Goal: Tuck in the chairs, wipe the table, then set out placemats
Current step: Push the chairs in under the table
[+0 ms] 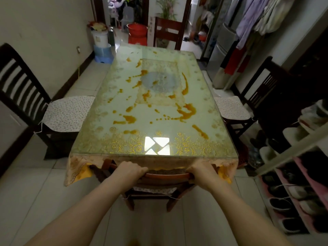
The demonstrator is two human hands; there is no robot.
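A glass-topped table with a patterned cloth under the glass fills the middle; orange smears are spread over it. At its near end stands a brown wooden chair, its seat mostly under the table. My left hand grips the left end of its top rail, and my right hand grips the right end. A dark chair with a floral cushion stands pulled out on the left. Another dark chair stands pulled out on the right. A fourth chair stands at the far end.
A shoe rack full of shoes lines the right wall close to the table. Clothes hang at the back right by a fridge. A red bucket and white and blue tubs stand on the floor beyond the far left corner.
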